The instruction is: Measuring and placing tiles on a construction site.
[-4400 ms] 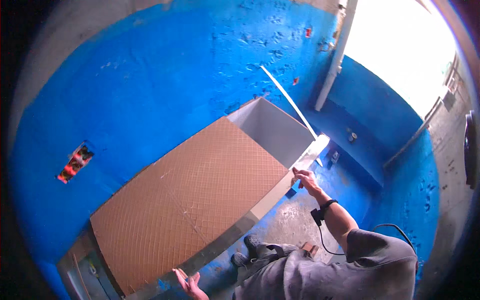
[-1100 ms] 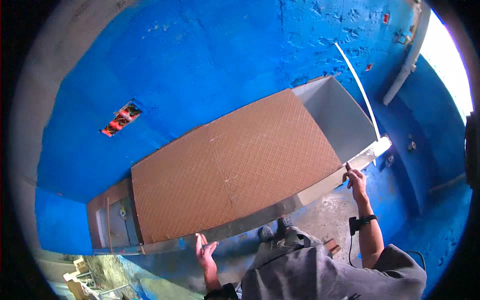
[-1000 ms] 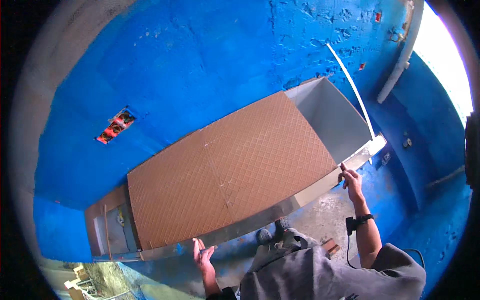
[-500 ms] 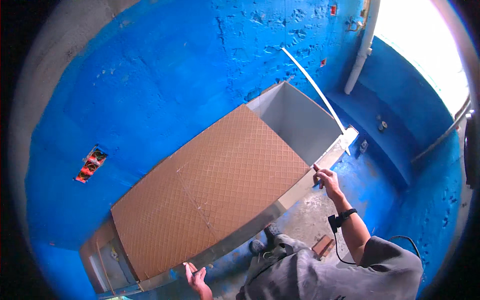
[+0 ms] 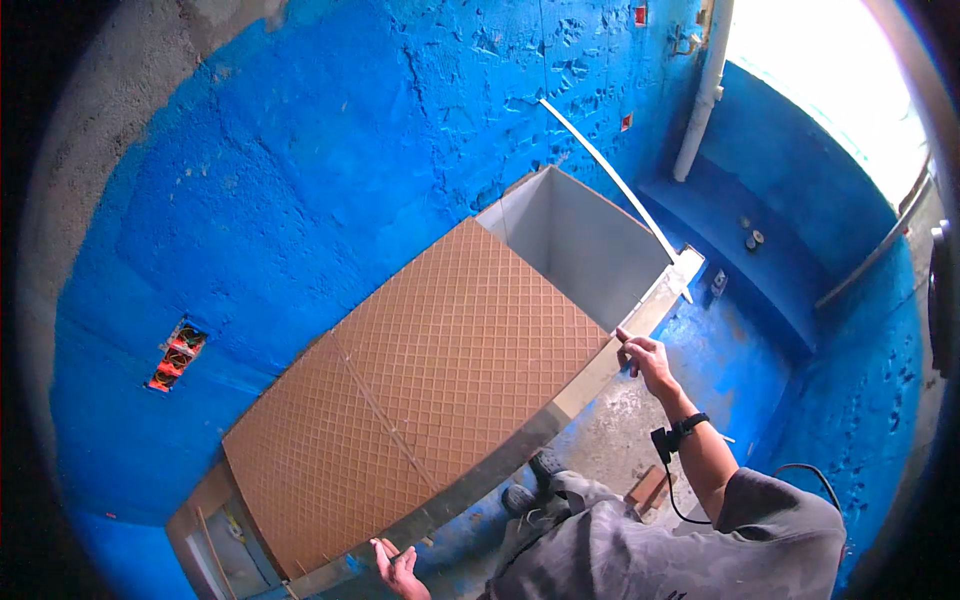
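A large brown panel with a raised grid pattern, like the back of a tile slab (image 5: pixel 470 350), lies over most of a long grey box-like frame (image 5: pixel 550 235). A pale seam crosses the panel. My right hand (image 5: pixel 648 362) is at its near right corner, index finger and thumb closed at the edge and the other fingers curled. At the near left part of the edge is my left hand (image 5: pixel 398 570), palm turned up, with fingers apart and fingertips at the rim. The panel hides what lies beneath it.
A bent white strip (image 5: pixel 612 178) leans from the wall to the frame's right end. A white pipe (image 5: pixel 703 115) runs down the blue wall (image 5: pixel 300 180). Red socket boxes (image 5: pixel 176 355) sit in it. Brown blocks (image 5: pixel 650 488) lie on the floor beside me.
My view has shifted and turned slightly. Both hands stay along the panel's near edge. The panel shows no clear shift against the frame.
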The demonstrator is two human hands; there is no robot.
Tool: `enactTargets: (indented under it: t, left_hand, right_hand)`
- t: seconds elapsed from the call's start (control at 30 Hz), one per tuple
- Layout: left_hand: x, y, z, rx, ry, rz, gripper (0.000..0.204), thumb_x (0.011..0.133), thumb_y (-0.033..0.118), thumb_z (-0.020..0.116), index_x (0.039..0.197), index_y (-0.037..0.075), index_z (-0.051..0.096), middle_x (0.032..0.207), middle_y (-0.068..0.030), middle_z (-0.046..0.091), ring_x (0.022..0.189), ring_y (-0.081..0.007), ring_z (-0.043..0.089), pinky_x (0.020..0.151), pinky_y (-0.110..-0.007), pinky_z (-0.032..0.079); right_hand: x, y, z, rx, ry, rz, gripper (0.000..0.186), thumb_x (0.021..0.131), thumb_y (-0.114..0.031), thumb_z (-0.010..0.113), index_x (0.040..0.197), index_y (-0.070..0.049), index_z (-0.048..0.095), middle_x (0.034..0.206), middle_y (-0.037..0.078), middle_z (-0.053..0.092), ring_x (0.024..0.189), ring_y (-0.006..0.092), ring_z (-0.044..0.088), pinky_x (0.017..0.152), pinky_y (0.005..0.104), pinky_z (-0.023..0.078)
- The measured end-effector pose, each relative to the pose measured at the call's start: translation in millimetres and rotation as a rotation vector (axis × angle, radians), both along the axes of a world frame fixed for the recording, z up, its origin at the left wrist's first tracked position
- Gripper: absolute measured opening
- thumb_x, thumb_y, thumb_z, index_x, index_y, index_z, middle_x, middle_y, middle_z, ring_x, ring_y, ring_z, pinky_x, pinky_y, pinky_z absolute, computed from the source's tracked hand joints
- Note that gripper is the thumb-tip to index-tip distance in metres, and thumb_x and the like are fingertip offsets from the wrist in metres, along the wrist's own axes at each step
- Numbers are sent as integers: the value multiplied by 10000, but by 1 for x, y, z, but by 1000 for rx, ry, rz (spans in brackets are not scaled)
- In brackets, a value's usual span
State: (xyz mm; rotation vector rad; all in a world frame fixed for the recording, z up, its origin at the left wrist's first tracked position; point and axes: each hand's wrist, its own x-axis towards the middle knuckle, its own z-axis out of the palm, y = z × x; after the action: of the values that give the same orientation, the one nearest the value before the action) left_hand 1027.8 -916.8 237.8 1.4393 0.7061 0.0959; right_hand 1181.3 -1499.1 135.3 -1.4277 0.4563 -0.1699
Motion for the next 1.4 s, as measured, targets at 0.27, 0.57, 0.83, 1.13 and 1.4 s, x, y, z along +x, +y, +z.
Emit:
enactTargets:
  t: [0.27, 0.57, 0.83, 1.13, 1.4]
  left_hand:
    - [-1, 0, -4, 53, -2, -27, 759, 926, 110, 535, 1603, -16, 218, 1673, -245, 170, 1549, -358, 205, 1170, -451, 381]
    - [-1, -1, -1, 17, -5, 3, 777, 920, 119, 539, 1607, -16, 203, 1673, -249, 166, 1552, -354, 201, 1163, -438, 388]
    - [1, -4, 6, 37, 20, -12, 785, 921, 131, 555, 1605, -22, 202, 1673, -245, 175, 1551, -355, 206, 1170, -419, 378]
    - [-12, 25, -52, 15, -46, 101, 853, 791, -69, 560, 1599, 57, 315, 1671, -123, 295, 1509, -246, 350, 1007, -329, 454]
    - [-5, 8, -18, 11, -42, 2, 771, 915, 91, 555, 1594, -48, 216, 1670, -245, 183, 1549, -348, 215, 1154, -423, 399]
  right_hand:
    - [1, 3, 4, 6, -7, -18, 236, 939, -162, 617, 854, 42, 700, 1288, 208, 684, 504, 94, 554, 462, 224, 445]
    - [1, 4, 5, -20, 20, -25, 240, 935, -173, 610, 857, 36, 699, 1210, 198, 717, 502, 100, 556, 461, 229, 446]
    - [1, 1, 0, 16, 11, -13, 228, 934, -151, 615, 869, 49, 703, 1252, 225, 693, 504, 100, 554, 461, 245, 449]
    - [4, 6, 4, 25, -6, -15, 219, 929, -159, 630, 854, 36, 697, 1283, 229, 676, 508, 90, 554, 457, 234, 445]
    - [2, 4, 4, 11, 27, -13, 204, 931, -153, 629, 865, 26, 701, 1299, 220, 671, 533, 80, 574, 462, 224, 449]
